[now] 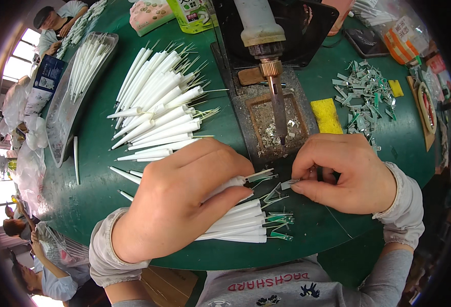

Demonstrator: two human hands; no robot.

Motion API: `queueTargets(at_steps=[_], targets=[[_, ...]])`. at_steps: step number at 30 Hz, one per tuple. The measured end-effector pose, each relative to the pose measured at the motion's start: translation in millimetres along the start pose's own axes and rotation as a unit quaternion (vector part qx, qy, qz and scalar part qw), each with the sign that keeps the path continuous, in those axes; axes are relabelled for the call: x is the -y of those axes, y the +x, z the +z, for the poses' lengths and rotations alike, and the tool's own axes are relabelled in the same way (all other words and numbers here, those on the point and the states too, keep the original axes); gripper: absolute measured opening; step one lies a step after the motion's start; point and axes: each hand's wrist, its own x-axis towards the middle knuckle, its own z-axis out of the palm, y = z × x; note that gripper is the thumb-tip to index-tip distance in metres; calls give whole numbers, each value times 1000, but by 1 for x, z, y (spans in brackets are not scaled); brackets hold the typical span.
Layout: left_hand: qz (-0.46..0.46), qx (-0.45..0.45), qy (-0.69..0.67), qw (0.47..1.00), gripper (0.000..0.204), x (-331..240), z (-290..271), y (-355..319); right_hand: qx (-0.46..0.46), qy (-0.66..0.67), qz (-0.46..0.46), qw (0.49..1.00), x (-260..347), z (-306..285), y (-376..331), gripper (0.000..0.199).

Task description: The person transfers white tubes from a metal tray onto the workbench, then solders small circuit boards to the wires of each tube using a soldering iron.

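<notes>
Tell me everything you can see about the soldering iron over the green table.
The soldering iron hangs fixed, tip down, over a scorched tray of solder dross. It has a pale, grimy handle, a dark collar, a brass-coloured nut and a long grey metal tip ending just above the right hand. Neither hand touches it.

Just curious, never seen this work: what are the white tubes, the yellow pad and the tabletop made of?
White tubes: probably plastic, smooth and matte, with thin wire leads poking out.
Yellow pad: looks like sponge, with a soft, porous face.
Tabletop: a dull green covering, possibly rubber or painted board; hard to tell.
</notes>
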Motion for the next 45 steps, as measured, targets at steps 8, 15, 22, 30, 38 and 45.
queueTargets(at_steps=[8,15,22,30,38,45], targets=[[-212,109,-244,940,18,0,3,0,6,51,41,998,7,4,0,9],[-192,98,-294,931,11,8,11,0,14,132,101,986,-2,6,-1,8],[-189,66,-285,937,7,4,16,-1,20,375,223,900,-1,6,5,10],[-138,43,-238,960,6,4,23,-4,34,426,215,878,-4,8,5,9],[-121,34,-232,964,6,6,24,-5,32,430,215,876,-6,9,6,9],[-130,38,-240,961,6,4,24,-4,33,431,213,876,-6,10,6,10]])
